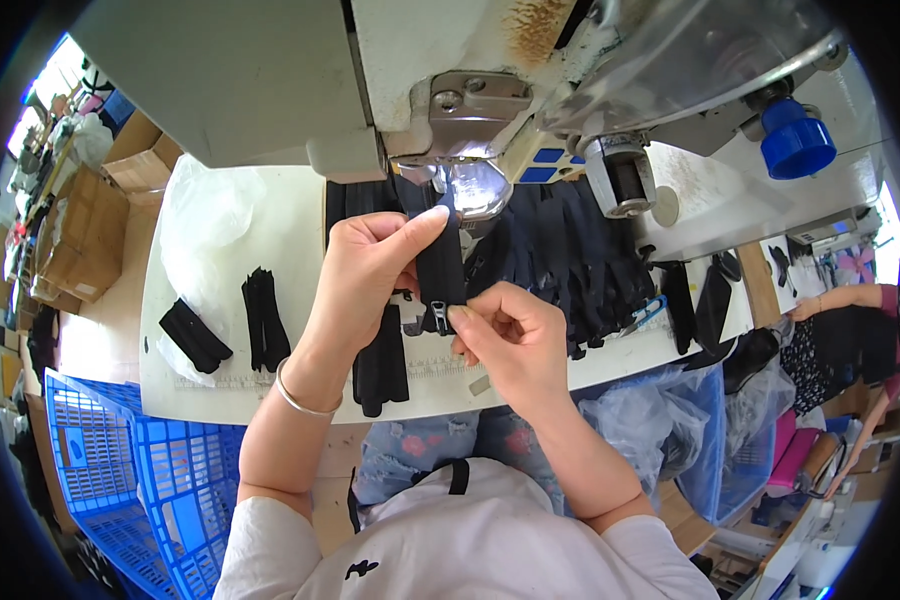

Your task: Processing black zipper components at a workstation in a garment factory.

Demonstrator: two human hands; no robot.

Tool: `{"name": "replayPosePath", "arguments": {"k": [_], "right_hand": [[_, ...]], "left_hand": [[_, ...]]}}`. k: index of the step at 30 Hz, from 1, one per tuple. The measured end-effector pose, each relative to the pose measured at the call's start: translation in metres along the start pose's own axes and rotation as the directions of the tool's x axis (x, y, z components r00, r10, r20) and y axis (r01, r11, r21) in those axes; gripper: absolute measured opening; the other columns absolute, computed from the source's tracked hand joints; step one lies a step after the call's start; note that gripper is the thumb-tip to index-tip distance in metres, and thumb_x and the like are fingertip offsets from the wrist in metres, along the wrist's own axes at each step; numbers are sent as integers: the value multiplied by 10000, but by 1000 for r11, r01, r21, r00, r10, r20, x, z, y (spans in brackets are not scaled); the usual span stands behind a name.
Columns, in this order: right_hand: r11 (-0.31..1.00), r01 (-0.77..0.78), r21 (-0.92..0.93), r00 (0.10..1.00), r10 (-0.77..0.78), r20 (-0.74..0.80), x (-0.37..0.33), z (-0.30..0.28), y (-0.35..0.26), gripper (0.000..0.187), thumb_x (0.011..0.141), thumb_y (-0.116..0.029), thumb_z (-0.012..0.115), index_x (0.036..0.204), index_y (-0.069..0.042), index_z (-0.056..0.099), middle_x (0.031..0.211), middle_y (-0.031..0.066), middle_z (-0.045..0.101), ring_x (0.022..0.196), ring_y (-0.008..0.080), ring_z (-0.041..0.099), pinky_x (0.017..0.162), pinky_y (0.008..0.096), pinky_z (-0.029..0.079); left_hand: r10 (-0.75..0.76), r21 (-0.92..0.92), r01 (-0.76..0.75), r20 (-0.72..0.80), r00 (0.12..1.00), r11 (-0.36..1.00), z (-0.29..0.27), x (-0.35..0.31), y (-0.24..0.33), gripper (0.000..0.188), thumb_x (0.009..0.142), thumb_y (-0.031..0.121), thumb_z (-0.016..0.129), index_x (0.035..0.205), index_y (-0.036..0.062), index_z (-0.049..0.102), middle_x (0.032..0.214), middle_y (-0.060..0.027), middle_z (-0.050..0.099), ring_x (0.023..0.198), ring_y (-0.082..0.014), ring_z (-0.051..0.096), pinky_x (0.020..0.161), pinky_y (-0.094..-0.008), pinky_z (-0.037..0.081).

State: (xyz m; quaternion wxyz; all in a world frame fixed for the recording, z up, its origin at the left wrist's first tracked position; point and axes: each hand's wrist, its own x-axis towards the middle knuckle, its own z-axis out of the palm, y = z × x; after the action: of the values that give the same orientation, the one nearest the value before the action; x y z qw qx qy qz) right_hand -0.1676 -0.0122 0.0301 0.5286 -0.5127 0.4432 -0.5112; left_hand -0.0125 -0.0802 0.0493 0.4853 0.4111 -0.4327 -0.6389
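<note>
A dark zipper (439, 262) runs toward me from under the head of a sewing machine (470, 110). My left hand (375, 265) grips its left side, thumb on top near the machine. At the zipper's near end, my right hand (510, 340) pinches the edge beside a silver zipper slider (439, 314). Both hands are closed on the same zipper. Under and behind it, many dark zippers (560, 250) lie spread across the table. A folded black strip bundle (381, 370) hangs toward the table's front edge, below my left hand.
Two black bundles (265, 320) and a clear plastic bag (210, 220) lie left on the white table (290, 220). Blue crates (185, 470) stand at lower left; a blue bin with plastic (705, 440) sits at right. Blue-handled snips (645, 312) lie right. Another person's arm (840, 298) shows far right.
</note>
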Motion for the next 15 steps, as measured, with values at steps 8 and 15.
{"name": "replayPosePath", "arguments": {"k": [8, 15], "right_hand": [[996, -49, 68, 997, 45, 60, 8, -10, -1, 160, 899, -139, 638, 844, 10, 626, 670, 23, 630, 602, 39, 576, 547, 189, 469], [999, -47, 1, 999, 47, 11, 2, -7, -3, 165, 904, -142, 631, 835, 6, 617, 673, 21, 628, 604, 41, 577, 555, 191, 475]], "left_hand": [[-131, -282, 212, 279, 951, 936, -1, -36, -13, 164, 888, 95, 635, 1016, 1, 595, 887, -32, 618, 715, -105, 589, 608, -226, 485], [12, -124, -2, 81, 997, 992, -3, -38, -26, 142, 864, 124, 681, 831, 9, 605, 730, -19, 624, 637, -75, 556, 595, -218, 474]]}}
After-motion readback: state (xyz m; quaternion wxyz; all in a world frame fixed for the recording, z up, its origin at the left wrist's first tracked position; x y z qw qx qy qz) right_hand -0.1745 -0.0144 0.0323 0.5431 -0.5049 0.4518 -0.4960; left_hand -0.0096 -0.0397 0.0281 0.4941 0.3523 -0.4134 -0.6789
